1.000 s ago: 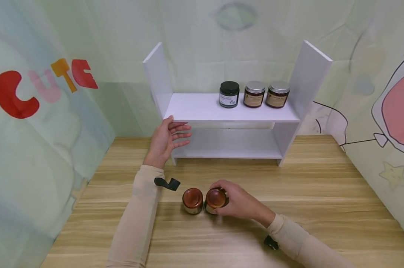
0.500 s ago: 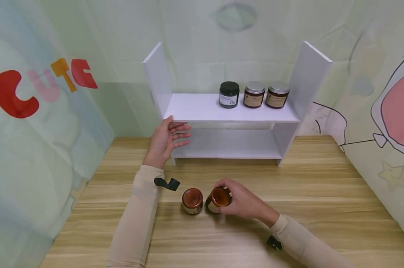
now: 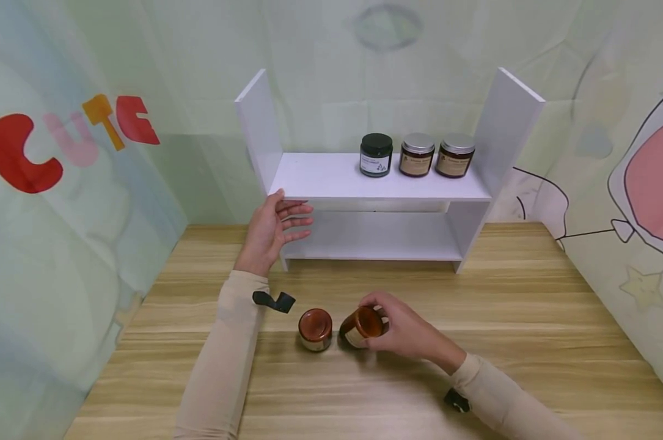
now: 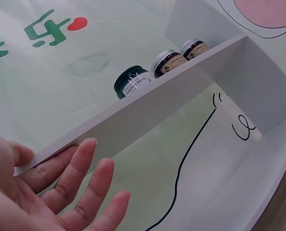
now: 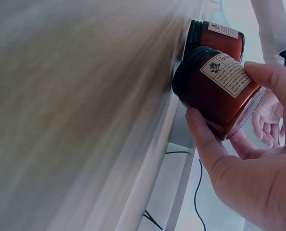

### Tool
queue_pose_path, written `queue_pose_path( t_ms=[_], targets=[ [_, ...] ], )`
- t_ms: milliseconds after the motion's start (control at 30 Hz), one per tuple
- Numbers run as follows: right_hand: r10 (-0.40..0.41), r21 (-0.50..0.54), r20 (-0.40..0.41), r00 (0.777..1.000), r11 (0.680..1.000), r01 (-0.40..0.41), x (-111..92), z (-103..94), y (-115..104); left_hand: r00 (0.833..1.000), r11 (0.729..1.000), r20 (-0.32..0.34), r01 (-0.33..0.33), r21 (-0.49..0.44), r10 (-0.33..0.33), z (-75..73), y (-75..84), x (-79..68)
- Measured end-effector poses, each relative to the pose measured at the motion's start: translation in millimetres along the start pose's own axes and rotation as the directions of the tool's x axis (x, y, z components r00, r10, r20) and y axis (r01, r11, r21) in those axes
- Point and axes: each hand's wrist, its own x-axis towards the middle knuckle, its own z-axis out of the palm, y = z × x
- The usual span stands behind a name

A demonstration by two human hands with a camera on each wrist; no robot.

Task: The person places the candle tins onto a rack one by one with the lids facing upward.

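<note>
My right hand grips an amber glass candle jar with a tan label. The jar is upside down and tilted, its base leaning toward the palm and its dark lid low by the tabletop in the right wrist view. A second amber candle jar, also upside down, stands just left of it. My left hand pinches the front left edge of a white shelf unit's upper board, thumb above and index finger below. The other fingers spread loosely under the board.
On the upper board stand a dark candle jar with a black lid and two brown jars with silver lids, one nearer the middle and one near the right side panel. The unit rests on a wooden table before printed fabric walls.
My right hand has shifted slightly right, tipping the amber jar over further and widening the gap to the other amber jar. The left hand holds its place on the shelf.
</note>
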Motion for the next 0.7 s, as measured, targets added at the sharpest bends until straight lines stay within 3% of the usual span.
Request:
queue_pose_path(
  t_ms=[700],
  targets=[
    [0.013,0.052,0.028,1.0,0.999,-0.014,-6.9,-9.1,-0.4,1.0,1.0,0.006,0.003,-0.004,-0.003,-1.1,0.2,-0.2]
  ],
)
